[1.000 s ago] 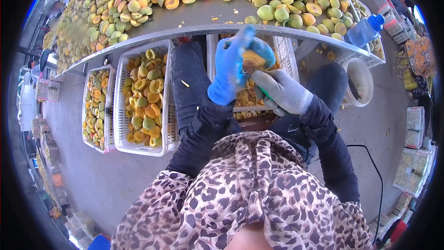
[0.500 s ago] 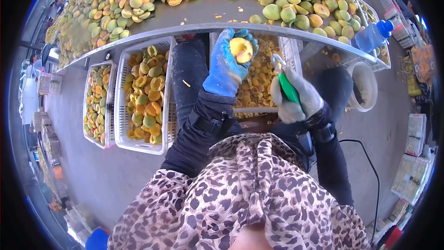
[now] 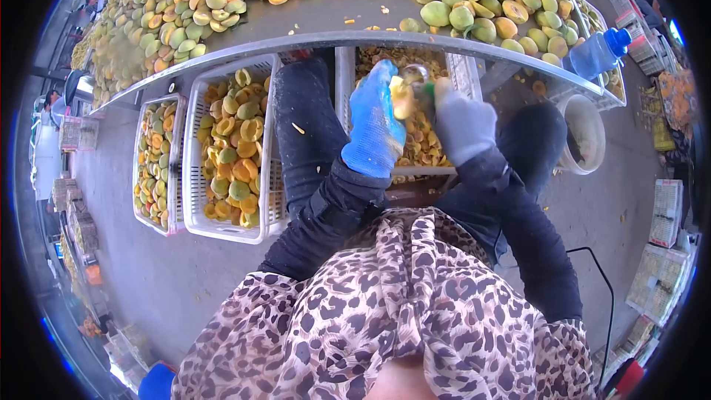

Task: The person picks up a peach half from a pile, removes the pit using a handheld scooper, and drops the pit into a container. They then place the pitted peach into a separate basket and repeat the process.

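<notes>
My left hand (image 3: pixel 374 115), in a blue glove, is closed around a yellow-fleshed peach half (image 3: pixel 402 98), with the cut side turned toward my right hand. In a pale grey glove, my right hand (image 3: pixel 464 122) grips a green-handled pitting tool (image 3: pixel 429 89). The tool's shiny metal end (image 3: pixel 416 72) is at the fruit, blurred by motion; exact contact is hard to make out. Both hands are above a white crate (image 3: pixel 465 78) of yellow fruit scraps and pits between my knees.
A metal table (image 3: pixel 326 18) ahead carries heaped peach halves (image 3: pixel 215 0). To the left stand a large crate (image 3: pixel 194 178) and a narrower crate (image 3: pixel 178 170) of peach halves. At right are a blue bottle (image 3: pixel 596 55), a white bucket (image 3: pixel 592 141) and a black cable (image 3: pixel 609 289).
Both hands have come together and slightly lower. My right hand has brought the pitting tool up against the peach half, and my left hand has turned the fruit's cut face rightward.
</notes>
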Tool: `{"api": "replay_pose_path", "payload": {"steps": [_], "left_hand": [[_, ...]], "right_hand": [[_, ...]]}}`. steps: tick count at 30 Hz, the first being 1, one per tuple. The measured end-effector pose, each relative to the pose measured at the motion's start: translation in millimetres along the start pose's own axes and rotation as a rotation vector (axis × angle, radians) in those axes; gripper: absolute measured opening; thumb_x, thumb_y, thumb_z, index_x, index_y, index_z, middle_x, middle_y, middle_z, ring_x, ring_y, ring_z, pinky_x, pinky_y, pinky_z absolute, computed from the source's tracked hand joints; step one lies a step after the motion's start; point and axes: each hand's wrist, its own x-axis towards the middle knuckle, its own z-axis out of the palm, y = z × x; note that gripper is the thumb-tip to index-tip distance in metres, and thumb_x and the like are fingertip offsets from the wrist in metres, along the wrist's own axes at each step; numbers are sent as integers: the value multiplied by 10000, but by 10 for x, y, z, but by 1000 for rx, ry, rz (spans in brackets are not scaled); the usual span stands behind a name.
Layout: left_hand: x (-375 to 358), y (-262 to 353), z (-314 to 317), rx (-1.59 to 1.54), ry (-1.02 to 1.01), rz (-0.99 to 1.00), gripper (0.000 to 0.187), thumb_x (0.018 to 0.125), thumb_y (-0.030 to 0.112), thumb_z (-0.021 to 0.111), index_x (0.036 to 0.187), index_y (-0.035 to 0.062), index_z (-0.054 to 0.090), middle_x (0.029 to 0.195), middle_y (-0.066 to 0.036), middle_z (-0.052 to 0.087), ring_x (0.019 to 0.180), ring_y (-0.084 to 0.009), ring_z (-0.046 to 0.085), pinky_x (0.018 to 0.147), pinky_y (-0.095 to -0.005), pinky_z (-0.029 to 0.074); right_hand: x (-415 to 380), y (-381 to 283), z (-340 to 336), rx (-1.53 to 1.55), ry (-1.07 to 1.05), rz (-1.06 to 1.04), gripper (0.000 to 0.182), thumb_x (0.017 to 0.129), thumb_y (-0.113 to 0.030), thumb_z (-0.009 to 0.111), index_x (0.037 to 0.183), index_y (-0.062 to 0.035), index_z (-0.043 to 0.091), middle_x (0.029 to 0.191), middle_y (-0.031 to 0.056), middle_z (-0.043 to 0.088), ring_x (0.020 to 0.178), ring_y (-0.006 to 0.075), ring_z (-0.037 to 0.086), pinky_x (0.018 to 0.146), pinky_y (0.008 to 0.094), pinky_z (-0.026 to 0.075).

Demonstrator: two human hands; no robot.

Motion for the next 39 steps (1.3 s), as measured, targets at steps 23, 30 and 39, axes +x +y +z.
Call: {"api": "replay_pose_path", "payload": {"steps": [23, 30, 39], "left_hand": [[239, 372, -740, -841, 125, -360, 276, 950, 257, 496, 941, -4, 586, 830, -88, 620, 748, -175, 613, 695, -272, 512], [234, 164, -2117, 1366, 327, 81, 198, 853, 241, 598, 926, 81, 688, 883, -103, 667, 956, -291, 585, 864, -410, 437], [1580, -212, 334, 699, -468, 470, 499, 807, 187, 603, 1294, 136, 507, 1302, -176, 522, 1211, -338, 480, 1011, -433, 388]], "right_hand": [[-107, -363, -76, 576, -165, -29, 227, 843, -288, 609, 859, -81, 517, 644, 208, 609, 615, 403, 611, 561, 502, 471], [-219, 232, 342, 490, -259, 260, 325, 876, -389, 580, 908, -72, 511, 686, 230, 620, 671, 416, 623, 610, 515, 478], [-214, 24, 444, 651, -232, 97, 291, 867, -370, 602, 908, -98, 505, 644, 187, 611, 605, 389, 620, 545, 487, 482]]}}
